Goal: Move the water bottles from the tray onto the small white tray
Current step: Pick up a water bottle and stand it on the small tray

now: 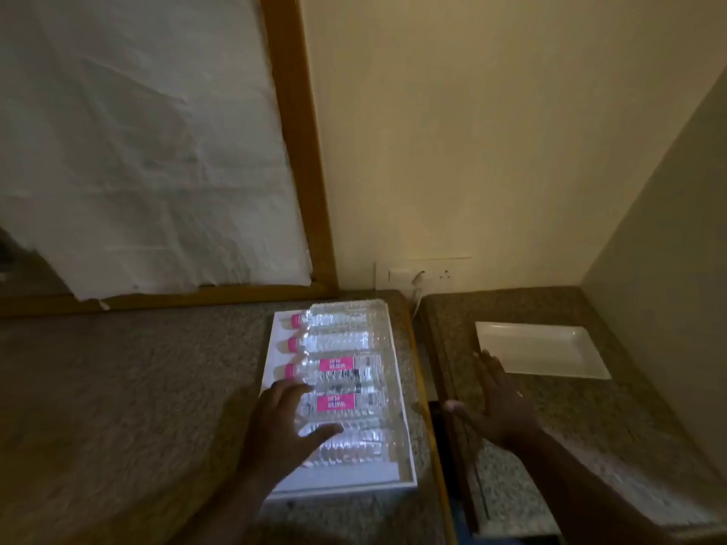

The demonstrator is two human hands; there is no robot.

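1. Left hand [285, 422] spread open, fingers splayed over the near water bottles [342, 371], gripping nothing visible.
2. Right hand [493, 399] flat and open, empty, hovering right of the tray [393, 481], near the small white tray [539, 350].
3. Bottles lying side by side in the tray, pink caps pointing left.
4. Dark gap between the two surface [118, 387] slabs, just right of the tray; wall socket [423, 275] behind it.
5. Small white tray bare, well right of the tray.
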